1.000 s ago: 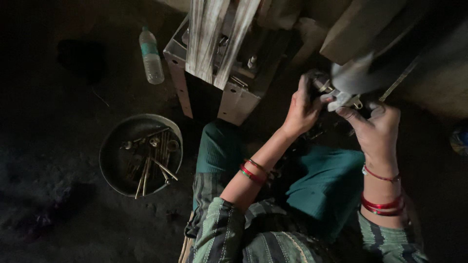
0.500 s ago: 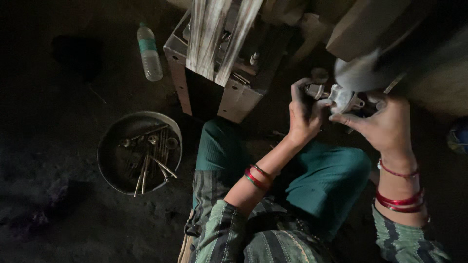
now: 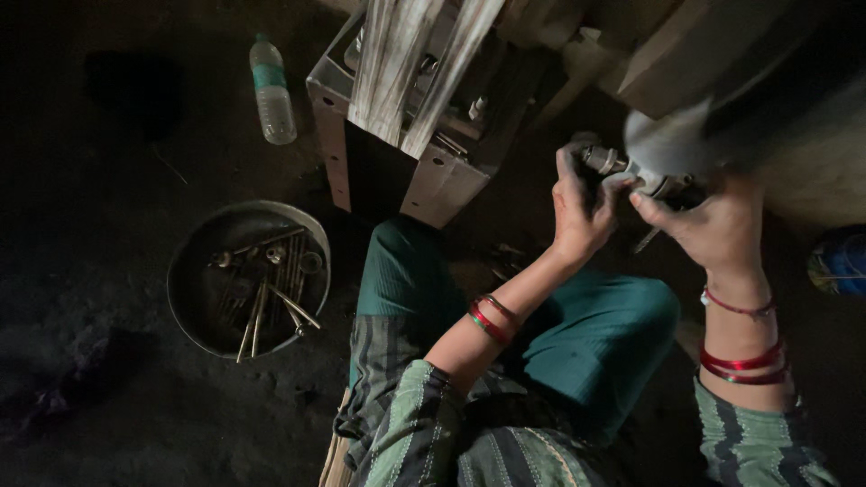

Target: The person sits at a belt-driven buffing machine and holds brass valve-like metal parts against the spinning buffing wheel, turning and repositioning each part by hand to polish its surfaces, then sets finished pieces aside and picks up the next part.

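Metal fitting (image 3: 622, 169), at two o'clock, sits gripped between both hands: left hand (image 3: 577, 212) fingers curl around it, right hand (image 3: 708, 225) fingers pinch its far end. Round pan of bolts (image 3: 248, 280) rests on the floor at nine o'clock, a plastic bottle (image 3: 271, 90) at eleven.

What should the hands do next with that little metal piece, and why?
Probably keep twisting it in with the left hand while the right hand steadies the grey part. The small metal fitting sits at that part's edge, pinched between fingers, and it looks not fully seated.

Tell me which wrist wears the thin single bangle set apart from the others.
The right wrist: one thin red bangle sits apart near the hand, above thicker ones.
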A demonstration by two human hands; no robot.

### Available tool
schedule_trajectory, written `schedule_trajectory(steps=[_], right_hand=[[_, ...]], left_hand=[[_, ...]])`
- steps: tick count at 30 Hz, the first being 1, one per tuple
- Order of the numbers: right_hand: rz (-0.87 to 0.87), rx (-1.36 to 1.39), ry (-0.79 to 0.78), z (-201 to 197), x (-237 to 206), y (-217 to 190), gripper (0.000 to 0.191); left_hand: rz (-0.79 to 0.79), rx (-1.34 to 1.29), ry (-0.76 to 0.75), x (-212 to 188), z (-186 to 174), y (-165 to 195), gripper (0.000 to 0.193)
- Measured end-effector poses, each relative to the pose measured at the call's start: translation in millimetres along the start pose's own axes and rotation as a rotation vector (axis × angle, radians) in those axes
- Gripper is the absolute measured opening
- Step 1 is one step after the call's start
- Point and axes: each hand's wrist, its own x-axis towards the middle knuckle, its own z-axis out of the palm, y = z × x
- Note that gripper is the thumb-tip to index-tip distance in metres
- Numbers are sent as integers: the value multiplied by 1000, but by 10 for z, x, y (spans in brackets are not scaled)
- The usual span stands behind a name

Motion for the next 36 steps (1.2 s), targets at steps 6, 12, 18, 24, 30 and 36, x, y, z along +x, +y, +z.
schedule_trajectory(steps=[6, 12, 18, 24, 30, 36], right_hand=[[85, -36, -129, -127, 7, 69, 37], [11, -186, -281, -316, -25, 177, 32], [-49, -174, -253, -304, 83, 277, 43], [-11, -11, -211, -245, 187, 299, 59], [83, 71, -243, -291, 181, 431, 64], [14, -127, -320, -393, 103, 474, 60]], left_hand=[[22, 54, 29, -35, 10, 134, 42], [72, 79, 61, -195, 13, 188, 50], [69, 105, 25, -165, 3, 82, 52], [60, 93, 55, -87, 91, 16, 48], [67, 179, 70, -81, 89, 0, 51], [154, 220, 63, -161, 75, 88, 50]])
